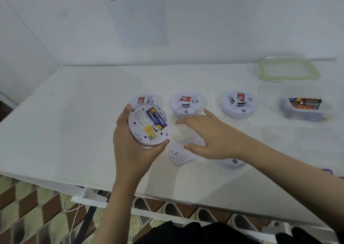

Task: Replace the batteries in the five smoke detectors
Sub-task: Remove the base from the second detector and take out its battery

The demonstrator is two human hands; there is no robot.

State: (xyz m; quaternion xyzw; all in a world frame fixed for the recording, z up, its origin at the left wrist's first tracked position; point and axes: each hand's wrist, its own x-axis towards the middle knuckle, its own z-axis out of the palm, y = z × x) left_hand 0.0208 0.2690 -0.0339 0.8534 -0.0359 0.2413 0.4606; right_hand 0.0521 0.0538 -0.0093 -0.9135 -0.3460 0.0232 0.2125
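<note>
Though half hidden, detector point(230, 162) under forearm point(264, 155).

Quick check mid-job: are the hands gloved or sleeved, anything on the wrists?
No gloves: the left hand and right hand are bare, and so are the forearms as far as the frame shows. No sleeve, watch, ring or bracelet is visible. The thumbnails look dark, possibly polish. Some black clothing shows at the bottom edge.

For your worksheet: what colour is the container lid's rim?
The rim is pale green; head view.
</note>
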